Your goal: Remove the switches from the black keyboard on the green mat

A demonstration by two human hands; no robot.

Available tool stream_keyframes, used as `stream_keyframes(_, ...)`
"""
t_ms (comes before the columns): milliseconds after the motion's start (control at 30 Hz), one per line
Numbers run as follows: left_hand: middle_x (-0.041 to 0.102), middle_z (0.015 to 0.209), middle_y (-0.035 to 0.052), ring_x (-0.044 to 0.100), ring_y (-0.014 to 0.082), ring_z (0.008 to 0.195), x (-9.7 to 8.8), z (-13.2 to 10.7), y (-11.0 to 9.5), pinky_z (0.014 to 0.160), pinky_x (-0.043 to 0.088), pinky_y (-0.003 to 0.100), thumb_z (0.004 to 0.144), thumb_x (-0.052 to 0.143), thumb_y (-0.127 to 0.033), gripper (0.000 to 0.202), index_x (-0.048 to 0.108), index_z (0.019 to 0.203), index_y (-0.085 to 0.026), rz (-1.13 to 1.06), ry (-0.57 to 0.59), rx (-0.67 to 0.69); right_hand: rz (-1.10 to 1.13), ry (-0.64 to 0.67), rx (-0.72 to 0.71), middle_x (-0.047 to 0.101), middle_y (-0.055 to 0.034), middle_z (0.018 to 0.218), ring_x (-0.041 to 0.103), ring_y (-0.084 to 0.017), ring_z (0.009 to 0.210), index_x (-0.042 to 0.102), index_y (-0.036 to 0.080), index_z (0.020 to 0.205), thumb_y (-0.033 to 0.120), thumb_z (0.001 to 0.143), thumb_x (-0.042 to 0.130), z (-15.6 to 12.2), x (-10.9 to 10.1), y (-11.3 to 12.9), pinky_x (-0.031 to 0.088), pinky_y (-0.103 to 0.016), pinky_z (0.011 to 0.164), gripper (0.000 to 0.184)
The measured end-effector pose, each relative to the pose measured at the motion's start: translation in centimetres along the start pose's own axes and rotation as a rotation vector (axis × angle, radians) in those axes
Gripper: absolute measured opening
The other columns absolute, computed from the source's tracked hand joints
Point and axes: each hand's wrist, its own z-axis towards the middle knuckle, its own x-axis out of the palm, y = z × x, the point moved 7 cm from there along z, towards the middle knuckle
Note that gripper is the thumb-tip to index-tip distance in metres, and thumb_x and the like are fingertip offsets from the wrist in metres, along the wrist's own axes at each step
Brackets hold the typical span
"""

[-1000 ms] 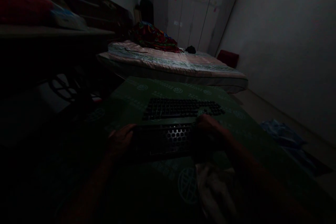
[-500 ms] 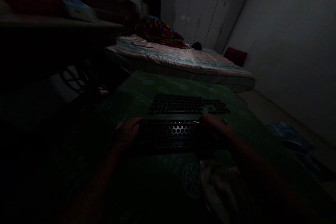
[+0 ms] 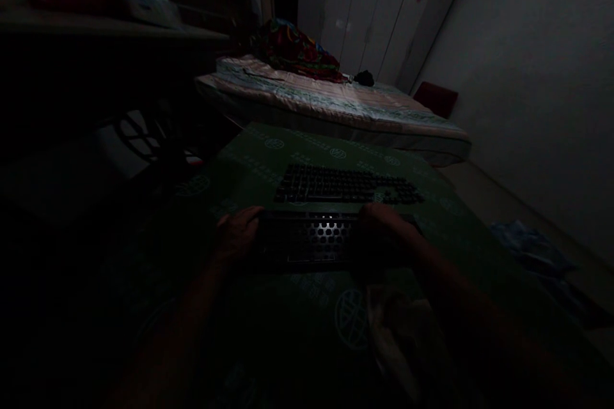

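A black keyboard base (image 3: pixel 330 244) with rows of bare key holes lies on the green table cover, a bright glint on its middle. My left hand (image 3: pixel 240 228) is closed around its left end. Over its right part rests my right hand (image 3: pixel 381 222), fingers curled in; what they hold, if anything, is lost in the dark. Just beyond the base, black keycaps (image 3: pixel 345 184) are laid out in keyboard order, with green cover showing between some of them. A crumpled pale cloth (image 3: pixel 398 332) lies below my right forearm.
The green table cover (image 3: pixel 249 160) bears white globe prints. Past its far edge stands a bed (image 3: pixel 336 99) with a red patterned blanket (image 3: pixel 302 51). On the left is a dark table with a spoked wheel (image 3: pixel 139 137). Cloth (image 3: pixel 532 246) lies on the floor at right.
My right hand has shifted slightly left along the base. A thin bright streak beside it is gone. The whole view has tilted a little; the keycaps keep their layout.
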Motion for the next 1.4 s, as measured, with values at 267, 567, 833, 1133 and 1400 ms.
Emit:
stream_keyframes(267, 0.058, 0.123, 0.0055, 0.053, 0.0224, 0.112, -0.2, 0.1, -0.1, 0.102, 0.032, 0.041, 0.080, 0.029, -0.031, 0.047, 0.056, 0.116, -0.019, 0.006, 0.009, 0.003, 0.049, -0.015, -0.078, 0.068, -0.0146, 0.099, 0.065, -0.023, 0.089, 0.069, 0.016, 0.097, 0.025, 0.077, 0.051, 0.6, -0.6, 2.0, 0.045, -0.024, 0.065, 0.028)
stream_keyframes(567, 0.059, 0.123, 0.0028, 0.054, 0.0206, 0.111, 0.1, 0.1, 0.3, 0.102, 0.031, 0.040, 0.081, 0.030, -0.032, 0.045, 0.057, 0.115, -0.023, -0.006, -0.013, 0.002, 0.106, 0.005, -0.023, 0.069, -0.0151, 0.090, 0.065, -0.020, 0.077, 0.070, 0.012, 0.095, 0.025, 0.075, 0.052, 0.4, -0.3, 0.3, 0.042, -0.021, 0.056, 0.030)
stream_keyframes(833, 0.058, 0.123, 0.0042, 0.053, 0.0217, 0.113, -0.2, 0.0, -0.2, 0.103, 0.030, 0.042, 0.081, 0.029, -0.031, 0.045, 0.056, 0.116, -0.021, -0.012, 0.004, 0.010, 0.129, -0.021, 0.021, 0.068, -0.0155, 0.085, 0.064, -0.021, 0.074, 0.070, 0.009, 0.091, 0.023, 0.072, 0.051, 0.3, -0.3, -0.8, 0.040, -0.023, 0.054, 0.031)
stream_keyframes(1133, 0.057, 0.124, 0.0064, 0.052, 0.0228, 0.113, -0.2, -0.1, -0.3, 0.101, 0.031, 0.043, 0.081, 0.029, -0.031, 0.046, 0.055, 0.117, -0.019, -0.020, 0.016, 0.010, 0.145, -0.016, -0.012, 0.068, -0.0124, 0.083, 0.062, -0.018, 0.070, 0.071, 0.009, 0.088, 0.023, 0.073, 0.049, 0.9, 0.1, -1.1, 0.038, -0.021, 0.051, 0.029)
stream_keyframes(1400, 0.057, 0.124, 0.0054, 0.053, 0.0225, 0.112, -0.1, -0.1, -0.2, 0.102, 0.030, 0.042, 0.081, 0.029, -0.030, 0.046, 0.056, 0.117, -0.019, 0.008, 0.011, 0.005, 0.119, 0.011, -0.059, 0.069, -0.0086, 0.087, 0.064, -0.018, 0.075, 0.068, 0.014, 0.092, 0.032, 0.072, 0.059, 0.4, 0.8, -0.8, 0.038, -0.018, 0.050, 0.028)
